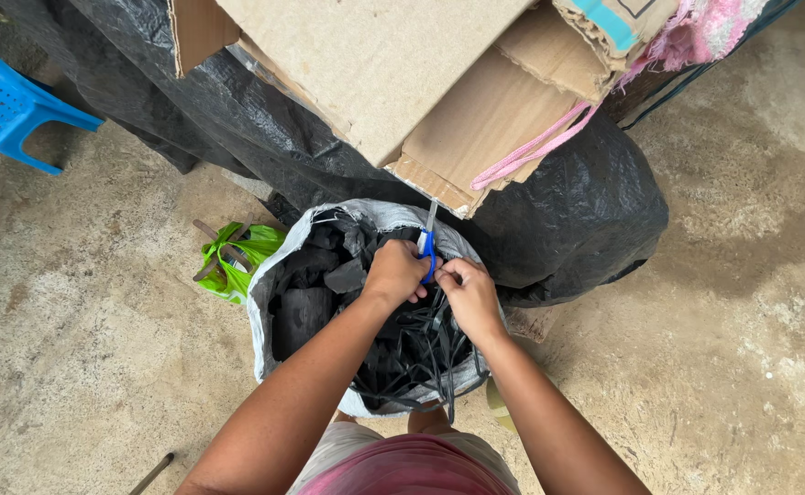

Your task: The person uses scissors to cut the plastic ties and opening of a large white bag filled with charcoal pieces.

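Seen from above: left hand [395, 272] closed around the blue handles of a pair of scissors [428, 236], held over the open mouth of a grey woven sack [258, 312]. Long axis of the scissors nearly vertical in the picture, slightly tilted; metal blades pointing up and away from the body, toward the edge of the cardboard sheets [439, 82] lying on top of a large black plastic bag [586, 220]. Blade tips just beside that cardboard edge, touching or not impossible to tell. Right hand [469, 295] curled closed just beside the left one, pinching thin black strips [421, 353] coming up from inside the sack; exact grip partly hidden by the fingers. Both hands near the far rim of the sack, a little right of its middle. Inside the sack, dark chunky pieces on the left and loose black strips on the right, some hanging over the near rim. Little free space behind the hands, closed off by the black bag and the cardboard. More open room to the sides: bare concrete floor [733, 348] on the right, a crumpled green plastic bag [234, 258] just beside the sack's left wall, and a blue plastic stool [8, 105] well apart at the upper left.
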